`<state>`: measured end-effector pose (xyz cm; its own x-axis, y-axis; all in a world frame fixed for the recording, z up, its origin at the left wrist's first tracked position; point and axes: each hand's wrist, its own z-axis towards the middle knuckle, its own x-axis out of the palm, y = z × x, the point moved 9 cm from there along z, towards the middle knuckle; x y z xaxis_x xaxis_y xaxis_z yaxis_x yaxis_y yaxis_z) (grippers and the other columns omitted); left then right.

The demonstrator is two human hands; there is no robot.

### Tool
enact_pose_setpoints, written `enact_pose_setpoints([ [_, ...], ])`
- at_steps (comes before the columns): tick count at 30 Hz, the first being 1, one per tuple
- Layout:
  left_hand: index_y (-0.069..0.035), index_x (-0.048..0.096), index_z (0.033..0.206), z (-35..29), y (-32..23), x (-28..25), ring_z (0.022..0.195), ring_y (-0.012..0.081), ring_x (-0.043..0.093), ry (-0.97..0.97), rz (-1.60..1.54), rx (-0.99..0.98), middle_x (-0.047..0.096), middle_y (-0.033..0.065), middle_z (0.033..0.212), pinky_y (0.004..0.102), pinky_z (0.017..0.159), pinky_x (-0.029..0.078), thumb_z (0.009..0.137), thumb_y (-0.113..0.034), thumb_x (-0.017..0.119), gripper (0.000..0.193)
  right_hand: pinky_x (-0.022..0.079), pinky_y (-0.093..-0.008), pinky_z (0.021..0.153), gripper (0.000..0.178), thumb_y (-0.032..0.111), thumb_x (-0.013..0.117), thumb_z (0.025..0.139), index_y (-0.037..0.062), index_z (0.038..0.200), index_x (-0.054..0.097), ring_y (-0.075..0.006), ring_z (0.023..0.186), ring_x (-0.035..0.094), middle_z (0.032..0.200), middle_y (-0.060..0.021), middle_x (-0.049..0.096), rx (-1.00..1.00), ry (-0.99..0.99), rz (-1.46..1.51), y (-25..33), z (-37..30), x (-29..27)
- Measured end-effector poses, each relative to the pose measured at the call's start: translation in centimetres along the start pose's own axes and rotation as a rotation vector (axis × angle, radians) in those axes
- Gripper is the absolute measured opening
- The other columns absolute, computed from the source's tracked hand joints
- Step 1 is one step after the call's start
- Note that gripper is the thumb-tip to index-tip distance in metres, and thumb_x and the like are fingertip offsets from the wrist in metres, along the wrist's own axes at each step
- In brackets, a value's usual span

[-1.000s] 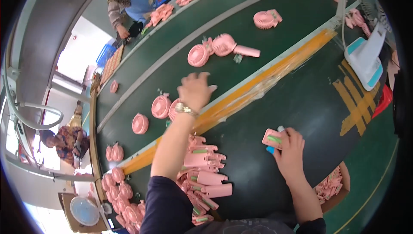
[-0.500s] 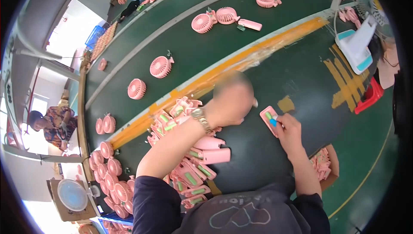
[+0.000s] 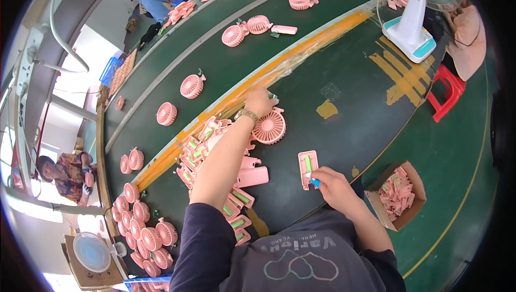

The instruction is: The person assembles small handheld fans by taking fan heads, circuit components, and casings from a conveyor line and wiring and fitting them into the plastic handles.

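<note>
My left hand (image 3: 259, 104), with a gold-coloured watch (image 3: 247, 114) on its wrist, is closed at the top of a round pink fan head (image 3: 269, 127). Its fingertips are partly hidden, and a small dark piece shows beside them. My right hand (image 3: 334, 186) pinches the near right edge of a pink handle shell (image 3: 302, 170). A long green piece (image 3: 308, 163) lies inside that shell. Against the right fingertips is a small blue bit (image 3: 315, 182); whether it is held or worn cannot be made out. Pink shell parts (image 3: 252, 176) lie piled beside and under my left forearm.
Several pink fan heads (image 3: 192, 86) sit on the green conveyor (image 3: 215, 63) beyond the taped edge, more heaped at left. A white desk fan (image 3: 411, 37) stands far right, near a red stool (image 3: 447, 90). A carton (image 3: 422, 206) of pink parts is at right. Other people work nearby.
The view has shifted. My left hand has drawn back left, and the fan head now shows under it. My right hand has brought the handle shell nearer to me and turned it.
</note>
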<state>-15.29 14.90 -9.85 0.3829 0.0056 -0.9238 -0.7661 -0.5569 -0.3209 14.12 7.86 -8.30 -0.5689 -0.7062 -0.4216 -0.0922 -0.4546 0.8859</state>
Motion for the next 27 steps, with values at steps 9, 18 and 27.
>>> enact_pose_setpoints([
  [9,0.0,0.051,0.13,-10.8,-5.8,-4.7,0.101,0.0131,0.061,0.223,-1.108,0.385,0.06,0.005,0.11,0.0285,0.089,0.051,0.093,-0.002,0.061,0.039,0.059,-0.0351,0.081,0.014,-0.003,0.053,0.095,-0.0057,0.106,0.061,-0.0212,0.09,0.067,0.098,-0.0165,0.068,0.318,-0.024,0.909,1.3,1.9,-2.2],
  [18,0.0,0.06,0.122,-22.2,-11.0,-9.5,0.081,0.0236,0.065,-0.036,-0.54,0.686,0.065,0.014,0.093,0.0314,0.07,0.052,0.087,-0.004,0.065,0.036,0.058,-0.0302,0.076,0.016,-0.007,0.061,0.087,-0.0025,0.102,0.064,-0.0199,0.09,0.061,0.1,-0.0114,0.067,-0.034,-0.183,0.371,8.0,3.3,-5.5],
  [27,0.007,0.047,0.132,-23.2,-11.4,-9.6,0.092,0.0251,0.048,0.098,-0.515,0.779,0.045,0.0148,0.102,0.0347,0.079,0.043,0.089,-0.004,0.063,0.047,0.039,-0.0357,0.086,0.016,-0.001,0.067,0.078,0.0035,0.093,0.065,-0.0238,0.08,0.059,0.089,-0.0082,0.066,-0.171,-0.239,0.165,10.3,3.8,-5.8],
])
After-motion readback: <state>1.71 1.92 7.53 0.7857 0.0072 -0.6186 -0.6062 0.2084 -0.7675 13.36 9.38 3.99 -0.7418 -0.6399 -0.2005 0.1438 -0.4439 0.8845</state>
